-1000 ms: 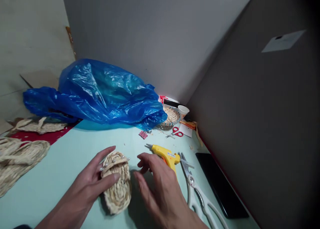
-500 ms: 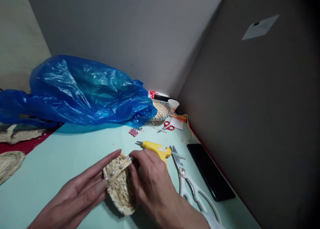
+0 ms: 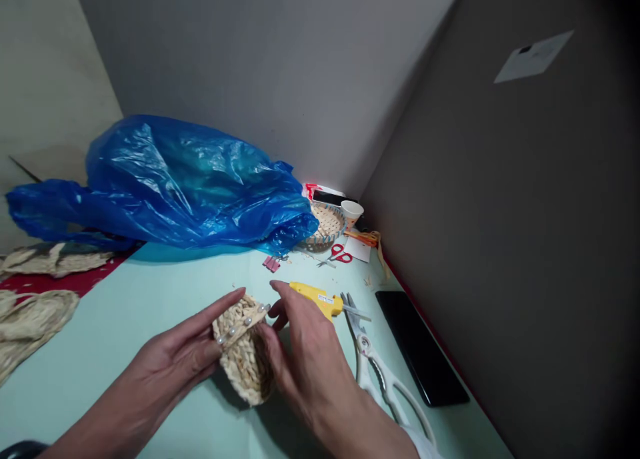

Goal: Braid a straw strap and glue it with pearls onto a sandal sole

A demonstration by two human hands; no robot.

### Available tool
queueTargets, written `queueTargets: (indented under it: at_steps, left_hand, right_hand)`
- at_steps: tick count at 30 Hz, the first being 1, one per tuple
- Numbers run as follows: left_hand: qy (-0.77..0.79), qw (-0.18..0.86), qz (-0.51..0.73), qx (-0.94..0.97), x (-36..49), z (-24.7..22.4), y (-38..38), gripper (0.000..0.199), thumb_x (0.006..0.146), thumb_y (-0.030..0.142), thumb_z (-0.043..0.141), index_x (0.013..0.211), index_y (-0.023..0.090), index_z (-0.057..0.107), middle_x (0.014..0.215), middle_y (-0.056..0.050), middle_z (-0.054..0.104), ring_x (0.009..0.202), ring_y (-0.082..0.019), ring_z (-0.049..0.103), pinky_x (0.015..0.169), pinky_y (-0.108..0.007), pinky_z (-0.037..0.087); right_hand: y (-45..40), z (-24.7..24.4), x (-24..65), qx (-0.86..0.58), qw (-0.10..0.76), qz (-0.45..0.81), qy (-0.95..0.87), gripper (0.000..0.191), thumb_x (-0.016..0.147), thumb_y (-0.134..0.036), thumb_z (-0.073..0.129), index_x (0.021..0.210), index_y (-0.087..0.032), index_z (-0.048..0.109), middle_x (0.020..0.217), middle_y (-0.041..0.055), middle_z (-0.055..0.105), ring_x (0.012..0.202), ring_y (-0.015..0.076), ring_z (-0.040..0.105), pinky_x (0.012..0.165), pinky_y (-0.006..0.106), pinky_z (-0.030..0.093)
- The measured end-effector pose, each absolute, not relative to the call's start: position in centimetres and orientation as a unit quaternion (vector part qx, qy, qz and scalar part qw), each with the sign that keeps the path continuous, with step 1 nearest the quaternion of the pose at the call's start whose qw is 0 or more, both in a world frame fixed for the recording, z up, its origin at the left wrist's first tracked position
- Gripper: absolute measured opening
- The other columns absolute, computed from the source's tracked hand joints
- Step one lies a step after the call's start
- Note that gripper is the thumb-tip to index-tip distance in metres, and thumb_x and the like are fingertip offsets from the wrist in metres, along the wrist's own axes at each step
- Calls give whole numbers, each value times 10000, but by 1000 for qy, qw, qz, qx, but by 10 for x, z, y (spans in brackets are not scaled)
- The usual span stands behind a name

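Observation:
A small woven straw slipper (image 3: 245, 369) is held just above the table, its strap (image 3: 243, 329) crossing the upper part with several pearl beads along it. My left hand (image 3: 185, 349) grips its left side, thumb by the strap's lower end and fingers stretched behind the sole. At the right end of the strap is my right hand (image 3: 313, 352), index finger raised and spread from the thumb, which lies against the slipper's right edge. Beyond that hand a yellow glue gun (image 3: 317, 299) rests on the table, partly hidden by the fingers.
White-handled scissors (image 3: 367, 352) and a black phone (image 3: 420, 345) lie at right. Farther back are red-handled scissors (image 3: 340, 253), a pink binder clip (image 3: 271, 264), a woven basket (image 3: 327, 225) and a paper cup (image 3: 352, 212). A blue plastic bag (image 3: 190, 185) and straw pieces (image 3: 37, 322) occupy the left.
My right index finger has lifted off the strap's end, and the hand has opened a little. The slipper sits slightly higher in view, and the camera has turned left.

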State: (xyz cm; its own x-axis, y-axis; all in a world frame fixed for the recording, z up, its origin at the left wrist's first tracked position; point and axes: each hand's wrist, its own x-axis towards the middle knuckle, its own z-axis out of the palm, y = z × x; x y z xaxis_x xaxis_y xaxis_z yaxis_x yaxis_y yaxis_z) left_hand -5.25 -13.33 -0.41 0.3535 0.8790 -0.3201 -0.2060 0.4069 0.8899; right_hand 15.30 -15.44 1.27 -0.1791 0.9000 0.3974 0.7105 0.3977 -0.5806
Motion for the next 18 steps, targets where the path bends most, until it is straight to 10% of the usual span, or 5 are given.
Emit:
queueTargets:
  at_steps: [13,18]
  left_hand:
    - [439,690,449,360,-54,28,-135,980,766,358,852,1560,487,293,1408,-31,709,1239,-321,687,1038,-395,553]
    - [461,655,364,475,-52,18,-137,552,778,499,793,1286,307,694,1101,-68,816,950,-284,750,874,-351,589]
  right_hand:
    - [-157,10,147,-503,347,496,-617,35,891,-189,599,871,-199,573,677,6,630,660,196,648,630,280,461]
    - [-158,0,142,-472,388,545,-574,138,937,-325,538,988,-197,554,799,39,679,686,179,685,637,274,523]
